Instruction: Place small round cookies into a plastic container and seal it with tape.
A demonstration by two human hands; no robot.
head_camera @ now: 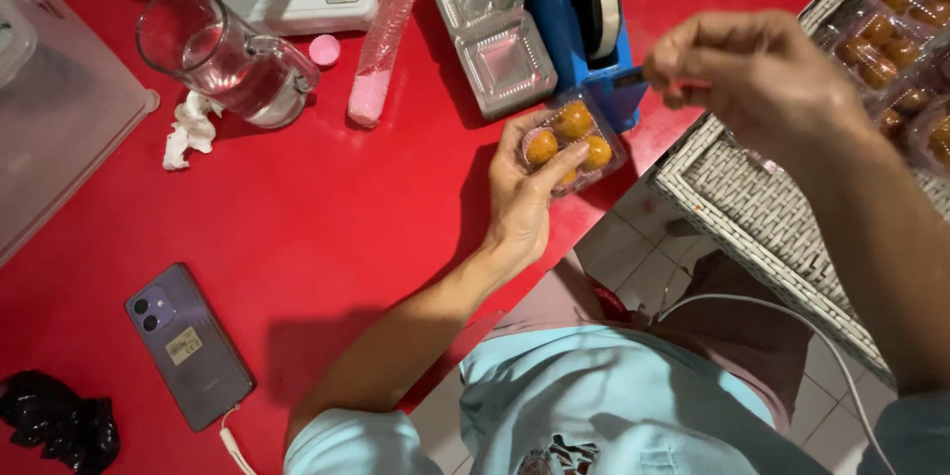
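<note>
Left hand (522, 200) grips a pastry box (572, 139); right hand (754, 71) seemingly pinches tape.

Red surface (327, 228) with, beyond the hands, a blue tape dispenser (579, 20) and an empty clear clamshell box (490, 30); left of the left hand (524, 203), a glass jug (228, 54), crumpled tissue (190, 129) and purple phone (188, 344).

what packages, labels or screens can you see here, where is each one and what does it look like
Small clear box: in the left hand, holding round orange sweets.
Empty clear box: open on the red table, by the blue tape dispenser.
Purple phone: face down, pale sticker on its back.
Filled clear boxes: in the wicker tray, right.
</note>
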